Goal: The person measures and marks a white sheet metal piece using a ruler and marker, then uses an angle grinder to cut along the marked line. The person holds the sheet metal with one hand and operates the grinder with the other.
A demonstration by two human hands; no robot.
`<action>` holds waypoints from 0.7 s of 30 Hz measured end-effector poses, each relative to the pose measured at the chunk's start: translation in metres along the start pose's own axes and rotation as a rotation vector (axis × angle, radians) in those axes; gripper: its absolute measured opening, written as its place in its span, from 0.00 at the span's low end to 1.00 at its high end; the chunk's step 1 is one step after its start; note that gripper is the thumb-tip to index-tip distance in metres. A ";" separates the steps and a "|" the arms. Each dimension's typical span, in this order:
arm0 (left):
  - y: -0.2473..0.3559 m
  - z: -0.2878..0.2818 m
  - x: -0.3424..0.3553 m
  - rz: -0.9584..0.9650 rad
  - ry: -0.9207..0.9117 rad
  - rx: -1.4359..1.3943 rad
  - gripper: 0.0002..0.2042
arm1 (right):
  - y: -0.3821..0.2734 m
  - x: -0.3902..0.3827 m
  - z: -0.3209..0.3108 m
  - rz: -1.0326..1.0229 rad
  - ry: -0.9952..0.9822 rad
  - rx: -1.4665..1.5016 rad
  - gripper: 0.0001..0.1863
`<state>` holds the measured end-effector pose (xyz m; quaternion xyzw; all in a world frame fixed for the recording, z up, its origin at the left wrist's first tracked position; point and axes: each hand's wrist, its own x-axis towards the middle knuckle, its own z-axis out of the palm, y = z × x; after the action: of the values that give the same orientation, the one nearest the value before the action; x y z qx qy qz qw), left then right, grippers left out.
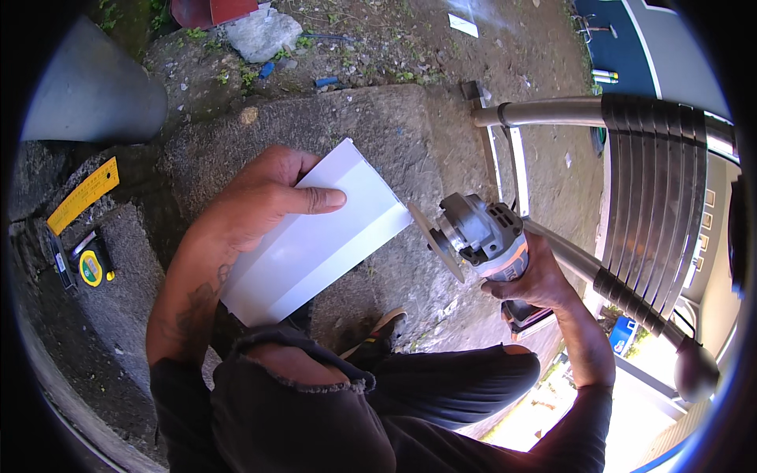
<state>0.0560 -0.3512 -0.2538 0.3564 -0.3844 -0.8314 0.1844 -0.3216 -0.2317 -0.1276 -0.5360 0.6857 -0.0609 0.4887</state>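
Observation:
My left hand [276, 193] grips a long white panel [323, 236] by its far left edge, the thumb lying flat on top and the other fingers hidden beneath. The panel slants from my knee toward the far right. In my right hand [536, 272] is a grey angle grinder [490, 236], my fingers wrapped round its body. Its thin cutting disc [436, 243] stands on edge at the right corner of the panel, very close to it; whether they touch I cannot tell. A battery pack [527, 315] shows below the hand.
A yellow set square [83, 193] and a yellow tape measure [91, 268] lie at the left. A grey pipe [98, 87] stands at the far left, near a pale rock [262, 35]. Metal railing [552, 110] with dark slats [654, 197] rises on the right. My shoe [382, 331] is under the panel.

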 end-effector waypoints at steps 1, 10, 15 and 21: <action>-0.001 0.000 0.000 -0.001 0.003 0.015 0.22 | -0.001 -0.001 0.000 -0.002 0.000 0.001 0.45; -0.002 -0.001 -0.001 0.003 0.022 -0.001 0.21 | 0.003 -0.002 0.000 0.015 0.009 -0.039 0.45; -0.001 0.002 0.000 0.008 0.002 0.011 0.21 | 0.004 -0.003 0.001 0.023 0.004 0.014 0.46; -0.002 0.004 0.002 0.001 0.001 0.040 0.20 | 0.003 -0.004 -0.001 0.049 -0.015 0.038 0.46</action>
<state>0.0519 -0.3492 -0.2548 0.3601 -0.4012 -0.8232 0.1780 -0.3240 -0.2280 -0.1266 -0.5100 0.6938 -0.0578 0.5051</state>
